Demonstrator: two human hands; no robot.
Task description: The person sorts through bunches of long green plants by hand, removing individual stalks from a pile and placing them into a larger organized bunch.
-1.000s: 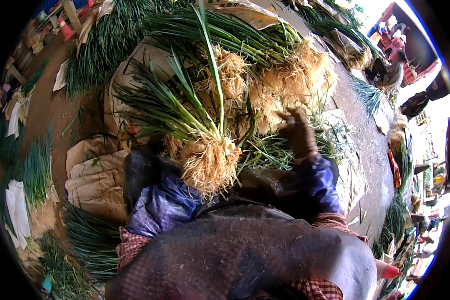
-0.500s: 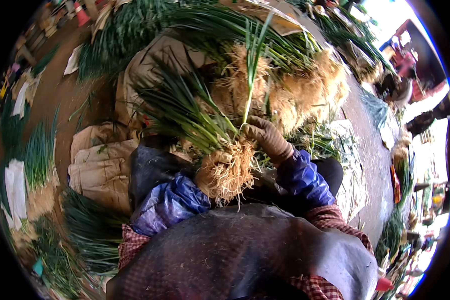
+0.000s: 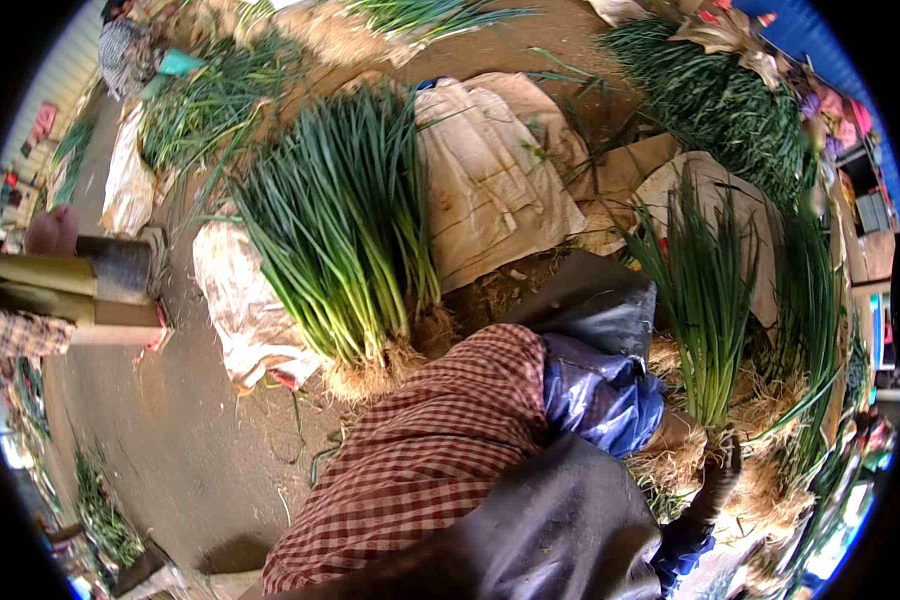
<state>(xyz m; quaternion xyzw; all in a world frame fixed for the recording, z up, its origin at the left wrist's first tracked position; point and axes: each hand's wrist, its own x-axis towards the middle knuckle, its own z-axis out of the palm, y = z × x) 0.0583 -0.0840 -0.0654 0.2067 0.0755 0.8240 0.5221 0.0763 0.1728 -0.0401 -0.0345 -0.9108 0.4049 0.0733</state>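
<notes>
Brown floor (image 3: 190, 450) is running through a crowded work area, with pale sacks (image 3: 495, 190) lying across part of it and another person (image 3: 125, 60) showing at the upper left beside more greens. Nearer, a thick stack of spring onions (image 3: 345, 230) is lying with its leaves pointing away and its roots reaching close to the checked sleeve (image 3: 420, 450). Off to the right, beyond the blue sleeve cover (image 3: 605, 395), a smaller bunch of spring onions (image 3: 705, 320) is standing nearly upright in view, leaves fanning upward and root end sitting between the hands. The left hand (image 3: 678, 432), partly hidden, is apparently gripping that base, fingers wrapping around the stems just above the roots. The right hand (image 3: 717, 475) is showing dark and blurred just below the same base; whether its fingers are spreading or pinching, the view is not revealing. Judging from this, the step in hand seems to be gathering and evening the bunch at its roots. The next move is probably calling for a steady left grip low down, with the right hand working gently so that no stems are slipping or bending.
</notes>
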